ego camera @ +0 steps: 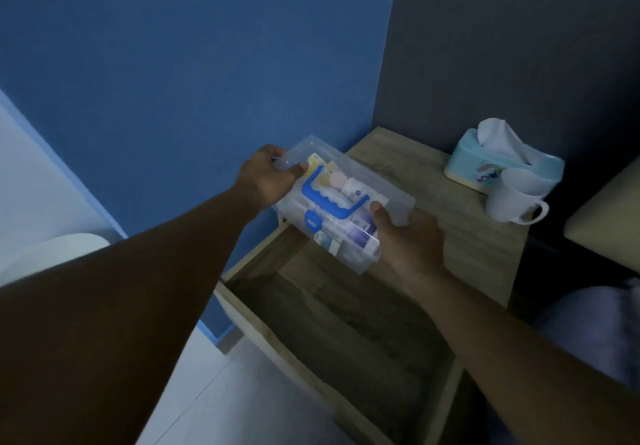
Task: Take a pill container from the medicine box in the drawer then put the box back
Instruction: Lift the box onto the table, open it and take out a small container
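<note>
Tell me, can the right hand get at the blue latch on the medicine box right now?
Probably not: the right hand grips the medicine box end, as does the left hand. The latch itself is uncovered.

Tissue box (498, 159) w/ white mug (512, 198) touching it, on nightstand (398, 157).

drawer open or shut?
Open: the drawer is pulled out, bare inside; both hands hold the medicine box above it.
</note>
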`<state>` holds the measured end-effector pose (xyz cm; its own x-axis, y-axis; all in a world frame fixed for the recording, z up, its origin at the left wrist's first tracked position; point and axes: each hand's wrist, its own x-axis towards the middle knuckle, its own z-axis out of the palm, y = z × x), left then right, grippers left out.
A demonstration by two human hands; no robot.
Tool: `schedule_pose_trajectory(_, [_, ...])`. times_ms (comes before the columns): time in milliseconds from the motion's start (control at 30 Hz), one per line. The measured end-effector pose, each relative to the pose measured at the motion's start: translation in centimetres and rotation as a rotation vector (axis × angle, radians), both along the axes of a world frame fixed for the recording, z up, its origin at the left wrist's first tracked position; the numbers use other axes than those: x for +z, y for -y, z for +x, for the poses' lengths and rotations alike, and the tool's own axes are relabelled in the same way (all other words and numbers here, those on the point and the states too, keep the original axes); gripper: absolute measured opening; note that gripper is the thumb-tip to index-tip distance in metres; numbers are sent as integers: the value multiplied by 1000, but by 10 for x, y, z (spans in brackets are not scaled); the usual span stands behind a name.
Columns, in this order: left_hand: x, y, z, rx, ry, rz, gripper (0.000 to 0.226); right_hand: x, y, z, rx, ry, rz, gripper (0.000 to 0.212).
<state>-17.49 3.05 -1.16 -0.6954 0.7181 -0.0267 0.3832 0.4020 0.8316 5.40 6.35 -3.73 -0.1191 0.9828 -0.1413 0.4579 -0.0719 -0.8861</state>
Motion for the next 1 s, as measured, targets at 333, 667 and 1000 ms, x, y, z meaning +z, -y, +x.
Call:
schedule_pose_trajectory(333, [-26,-51,-14,-25,114,25,33,-8,-52,-21,-84,71,-9,62])
schedule_pose_trajectory(667, [-49,-65,-13,7,137,38,53,-21,-70,-24,-70,29,-53,63])
schedule_pose_trajectory(1000, [-60,-64,5,162,28,130,63,-23,-66,-16,76,157,106,64])
